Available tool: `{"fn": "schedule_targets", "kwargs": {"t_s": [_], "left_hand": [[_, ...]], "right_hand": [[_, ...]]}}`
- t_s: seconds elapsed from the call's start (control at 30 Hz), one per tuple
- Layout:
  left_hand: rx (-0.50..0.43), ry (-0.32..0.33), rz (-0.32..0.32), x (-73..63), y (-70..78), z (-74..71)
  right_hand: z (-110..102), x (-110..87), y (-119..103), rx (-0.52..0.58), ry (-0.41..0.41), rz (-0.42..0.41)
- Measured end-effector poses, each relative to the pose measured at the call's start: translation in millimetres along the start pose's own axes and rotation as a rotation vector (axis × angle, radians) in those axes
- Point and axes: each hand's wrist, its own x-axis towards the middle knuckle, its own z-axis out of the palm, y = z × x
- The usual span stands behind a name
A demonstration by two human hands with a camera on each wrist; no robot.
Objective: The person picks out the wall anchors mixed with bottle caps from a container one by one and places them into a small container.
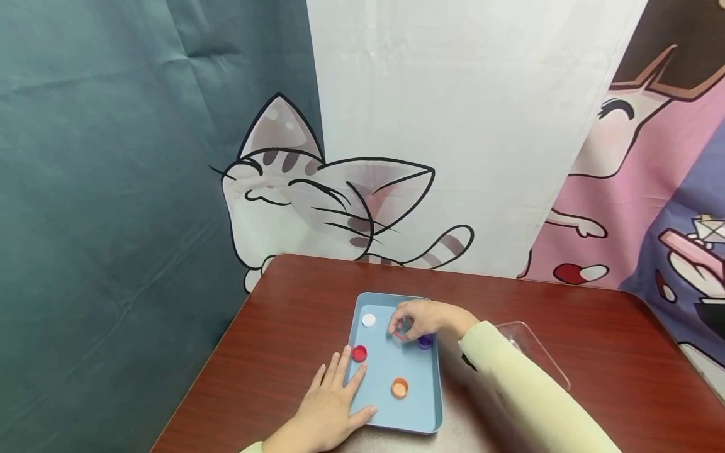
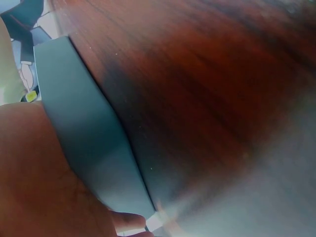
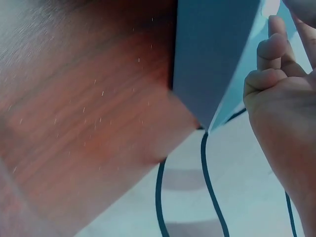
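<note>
A light-blue tray (image 1: 391, 421) lies on the table with small round caps in it. The white cap (image 1: 369, 321) is near the far left, the red cap (image 1: 359, 353) by the left wall, the orange cap (image 1: 399, 388) nearer the front. My right hand (image 1: 421, 316) is over the tray's far right part, thumb and fingers pinching a small pinkish-red cap (image 1: 398, 336), mostly hidden. Beneath that hand sits a purple cap (image 1: 425, 341), partly covered. My left hand (image 1: 327, 402) rests at the tray's left edge with fingers straight and spread, fingertips close to the red cap.
A clear plastic tray or lid (image 1: 532, 346) lies on the brown table (image 1: 283, 327) right of the blue tray, partly behind my right sleeve (image 1: 510, 371). Printed curtains (image 1: 481, 113) hang behind the table's far edge.
</note>
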Motion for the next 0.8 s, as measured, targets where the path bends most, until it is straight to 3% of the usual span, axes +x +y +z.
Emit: {"fn": "schedule_targets", "kwargs": {"t_s": [0.43,0.8], "left_hand": [[-0.042,0.009,-0.006,1.5,-1.5,2.7],[-0.051,0.027,0.009,-2.1,0.7,1.4]], "right_hand": [[-25.8,-53.3,1.0,0.154,0.102,-0.055],[-27.5,-114.9,7.8,0.311,0.207,-0.077]]}}
